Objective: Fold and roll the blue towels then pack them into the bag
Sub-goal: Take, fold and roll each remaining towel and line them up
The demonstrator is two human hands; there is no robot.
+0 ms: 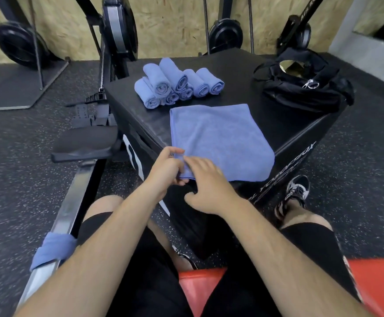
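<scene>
Gym, black surface [243, 97]: folded towel [220, 138] flat at near edge, left hand [166, 168] pinching its near corner, right hand [207, 186] resting loose-fingered on it; rolled towels [175, 85] behind, bag [300, 88] far right; step in hand apparently starting the roll, calling for tight, even turns.

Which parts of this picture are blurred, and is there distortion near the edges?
Head view: the right hand is smeared by motion, the left hand less so; the rolled towels and flat towel are fairly sharp; the floor softens and stretches towards the left edge.
</scene>
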